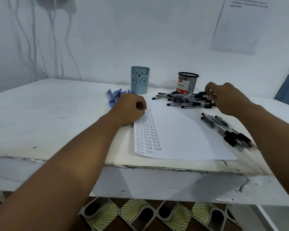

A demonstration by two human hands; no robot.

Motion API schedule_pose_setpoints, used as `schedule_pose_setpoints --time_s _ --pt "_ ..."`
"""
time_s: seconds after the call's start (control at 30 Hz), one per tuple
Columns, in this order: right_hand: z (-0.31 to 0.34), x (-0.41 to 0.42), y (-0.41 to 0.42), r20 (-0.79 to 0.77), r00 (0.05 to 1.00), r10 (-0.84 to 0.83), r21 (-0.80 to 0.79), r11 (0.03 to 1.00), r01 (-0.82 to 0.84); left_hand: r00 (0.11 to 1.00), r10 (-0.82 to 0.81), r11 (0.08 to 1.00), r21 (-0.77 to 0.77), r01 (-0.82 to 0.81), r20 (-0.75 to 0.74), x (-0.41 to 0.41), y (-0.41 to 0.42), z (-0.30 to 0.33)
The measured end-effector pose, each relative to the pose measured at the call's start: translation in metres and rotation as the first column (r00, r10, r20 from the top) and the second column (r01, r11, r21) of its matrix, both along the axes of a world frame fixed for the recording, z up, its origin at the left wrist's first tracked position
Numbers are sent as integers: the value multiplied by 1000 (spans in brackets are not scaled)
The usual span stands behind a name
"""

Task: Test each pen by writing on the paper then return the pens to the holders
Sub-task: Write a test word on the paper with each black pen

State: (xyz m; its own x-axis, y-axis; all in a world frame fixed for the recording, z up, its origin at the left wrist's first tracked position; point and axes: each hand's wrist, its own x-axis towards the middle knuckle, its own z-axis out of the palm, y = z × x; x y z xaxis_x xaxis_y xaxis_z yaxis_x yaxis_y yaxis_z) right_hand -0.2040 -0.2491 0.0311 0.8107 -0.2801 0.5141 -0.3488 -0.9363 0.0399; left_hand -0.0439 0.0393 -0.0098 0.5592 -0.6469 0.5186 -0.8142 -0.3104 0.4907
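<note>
Head view — paper (182, 130) under fisted left hand (130, 109), right hand's (223, 95) fingers curled on black pens (187, 99) beyond.

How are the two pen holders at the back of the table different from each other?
The blue holder has solid walls with a bear face; the black holder is wire mesh, so a red and white pen box shows inside. The blue holder stands further left, by the blue pens; the black holder stands behind the black pens. Both stand upright, with no pens sticking out.

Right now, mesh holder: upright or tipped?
Upright. The black mesh holder stands on its base, rim up, behind the black pens.
</note>
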Motion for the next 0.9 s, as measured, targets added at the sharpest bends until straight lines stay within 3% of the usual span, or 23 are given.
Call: schedule_pose_setpoints --time_s 0.1,0.2,0.3,0.37,0.47,0.53,0.7,0.9 --pt "11 -1 27 207 965 162 -27 987 -160 997 -46 999 9 47 -59 -3 2 0" --pt "19 -4 75 451 862 231 212 911 -355 993 -56 998 37 60 -100 -6 4 0" --pt "14 -6 113 619 772 143 417 773 -477 995 -50 997 55 55 -90 -6 4 0" --pt "9 -4 129 714 699 46 563 556 -612 995 -50 996 65 56 -89 -6 4 0" --pt "5 3 144 735 649 -198 676 134 -724 995 -50 997 61 55 -81 -5 4 0" --pt "-1 8 148 696 650 -305 679 -17 -734 995 -52 997 59 57 -80 -5 3 -1" --pt "-9 10 143 644 628 -438 617 -189 -764 994 -59 997 51 64 -88 -1 2 -3" --pt "-8 1 140 653 592 -472 552 -238 -799 995 -71 996 46 74 -69 0 2 -3"
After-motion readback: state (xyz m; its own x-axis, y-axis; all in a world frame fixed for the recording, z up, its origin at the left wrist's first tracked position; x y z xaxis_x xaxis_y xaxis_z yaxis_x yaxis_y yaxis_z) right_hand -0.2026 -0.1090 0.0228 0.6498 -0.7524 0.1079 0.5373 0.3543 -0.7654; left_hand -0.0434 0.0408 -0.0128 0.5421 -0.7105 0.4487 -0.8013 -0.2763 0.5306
